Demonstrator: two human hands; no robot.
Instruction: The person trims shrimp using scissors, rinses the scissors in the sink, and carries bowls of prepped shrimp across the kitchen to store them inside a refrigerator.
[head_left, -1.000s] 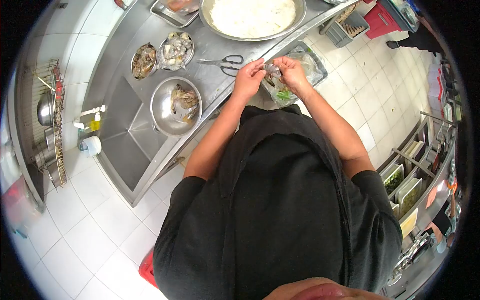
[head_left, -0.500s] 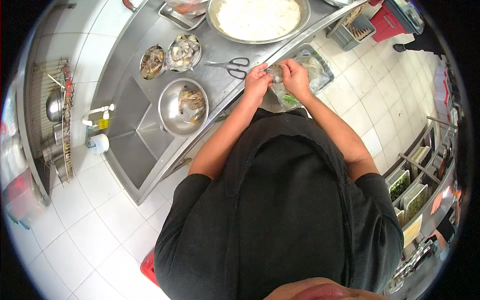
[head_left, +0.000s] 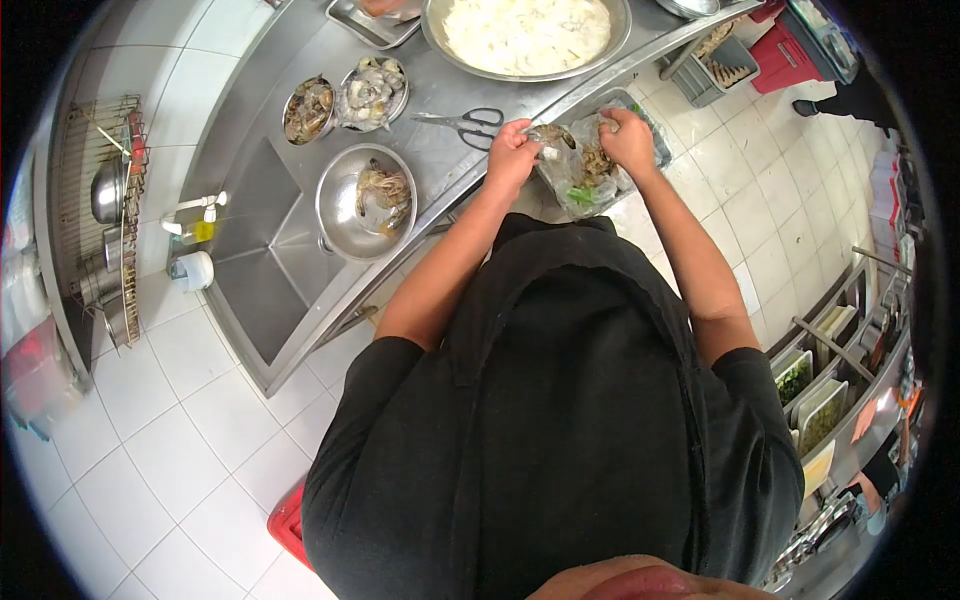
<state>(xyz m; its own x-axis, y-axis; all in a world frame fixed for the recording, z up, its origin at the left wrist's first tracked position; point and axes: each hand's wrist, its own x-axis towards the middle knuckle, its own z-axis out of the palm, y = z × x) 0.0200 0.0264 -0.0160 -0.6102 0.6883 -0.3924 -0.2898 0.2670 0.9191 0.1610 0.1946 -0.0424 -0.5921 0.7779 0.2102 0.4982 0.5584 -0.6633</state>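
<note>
My left hand holds a greyish shrimp between its fingertips, just past the counter edge. To its right, my right hand is closed above a bin lined with a clear bag; what its fingers hold is too small to tell. Brown scraps and a green piece lie in the bag. Black-handled scissors rest on the counter beside my left hand. A steel bowl with a few shrimp stands nearer the sink.
Two small bowls, one of brown pieces and one of grey pieces, stand behind the steel bowl. A large basin of white food is at the back. The sink lies left. A person's dark-clothed leg shows far right.
My hands, earlier together at the shrimp, are now apart. My right hand has moved right, over the bagged bin, and more brown scraps show there. The whole view has shifted slightly.
</note>
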